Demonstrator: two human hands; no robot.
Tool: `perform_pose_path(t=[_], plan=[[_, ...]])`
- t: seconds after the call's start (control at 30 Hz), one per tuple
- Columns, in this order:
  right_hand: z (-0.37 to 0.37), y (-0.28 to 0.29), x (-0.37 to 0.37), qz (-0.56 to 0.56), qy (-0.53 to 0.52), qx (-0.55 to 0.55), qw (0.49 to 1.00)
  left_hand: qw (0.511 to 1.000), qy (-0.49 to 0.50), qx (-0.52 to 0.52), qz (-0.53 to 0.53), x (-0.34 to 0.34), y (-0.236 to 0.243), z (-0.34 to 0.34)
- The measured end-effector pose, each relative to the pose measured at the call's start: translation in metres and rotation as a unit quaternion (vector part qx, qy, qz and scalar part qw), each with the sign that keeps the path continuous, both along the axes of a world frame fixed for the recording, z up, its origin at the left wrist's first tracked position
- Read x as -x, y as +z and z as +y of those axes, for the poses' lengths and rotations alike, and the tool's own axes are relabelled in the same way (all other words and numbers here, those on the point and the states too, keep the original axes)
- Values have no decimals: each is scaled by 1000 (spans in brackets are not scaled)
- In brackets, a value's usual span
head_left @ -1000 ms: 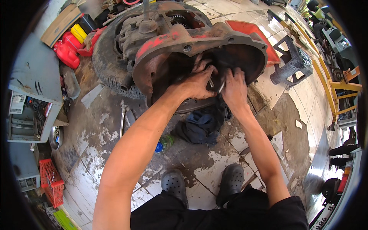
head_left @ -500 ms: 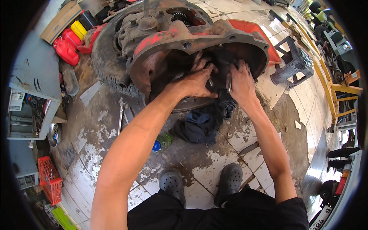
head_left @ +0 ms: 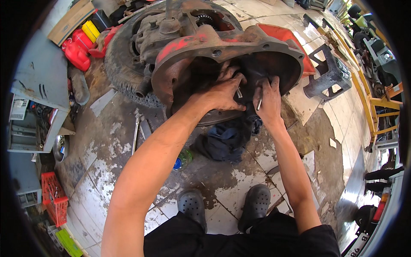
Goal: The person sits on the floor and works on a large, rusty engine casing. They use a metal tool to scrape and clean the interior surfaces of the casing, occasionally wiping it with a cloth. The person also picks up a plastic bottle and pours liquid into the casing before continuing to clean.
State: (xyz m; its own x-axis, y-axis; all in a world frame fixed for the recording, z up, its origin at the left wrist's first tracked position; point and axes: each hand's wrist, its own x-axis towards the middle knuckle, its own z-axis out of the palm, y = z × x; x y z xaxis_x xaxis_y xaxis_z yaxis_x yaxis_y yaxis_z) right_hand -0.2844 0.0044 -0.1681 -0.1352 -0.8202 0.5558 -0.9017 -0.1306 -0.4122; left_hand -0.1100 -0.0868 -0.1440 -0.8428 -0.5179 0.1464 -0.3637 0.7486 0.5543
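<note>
A rusty bell-shaped gearbox housing (head_left: 165, 83) with red paint traces opens toward me. Both my hands reach inside its dark hollow. My left hand (head_left: 224, 92) is curled round a dark part in the middle, thumb below and fingers above; what it grips is mostly hidden. Between thumb and forefinger a short metal pin (head_left: 239, 92) sticks out. My right hand (head_left: 270, 98) is closed, with a thin metal rod (head_left: 259, 103) pointing down from its fingers. Below the housing, a dark blue cloth (head_left: 227, 143) lies bunched on the floor.
Behind the housing lies a large tire (head_left: 117, 70). A wrench (head_left: 136, 132) and a green bottle with a blue cap (head_left: 183, 159) are on the floor. A grey stool (head_left: 327, 75) stands right; red jerrycans (head_left: 77, 53) and a grey cabinet (head_left: 40, 77) stand left.
The housing sits slightly farther right and lower in the picture. My right hand has turned a little, and the rod in it now slants more. My left hand keeps its place inside.
</note>
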Motion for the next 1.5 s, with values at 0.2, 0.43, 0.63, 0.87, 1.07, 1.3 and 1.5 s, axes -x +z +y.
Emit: perform_pose_path(t=[0.2,0.43,0.63,0.87,1.07,1.3,1.5], plan=[[-4,4,21,-45,135,61,988,998,-17,-30,-45,0,4,-5],[-27,-3,16,-103,131,112,980,1000,-4,12,-4,4,-2,-1],[-40,-20,15,-273,25,35,961,1000,-2,14,-4,6,-5,-2],[-28,-11,16,-427,34,-10,904,998,-17,-27,-48,4,5,-3],[-24,-8,19,-293,-1,56,954,1000,-2,-6,15,2,-3,-2],[-19,-4,8,-362,26,53,930,1000,6,20,10,1,-9,-1],[-21,-8,10,-493,18,-51,868,1000,11,16,-8,0,-5,1]])
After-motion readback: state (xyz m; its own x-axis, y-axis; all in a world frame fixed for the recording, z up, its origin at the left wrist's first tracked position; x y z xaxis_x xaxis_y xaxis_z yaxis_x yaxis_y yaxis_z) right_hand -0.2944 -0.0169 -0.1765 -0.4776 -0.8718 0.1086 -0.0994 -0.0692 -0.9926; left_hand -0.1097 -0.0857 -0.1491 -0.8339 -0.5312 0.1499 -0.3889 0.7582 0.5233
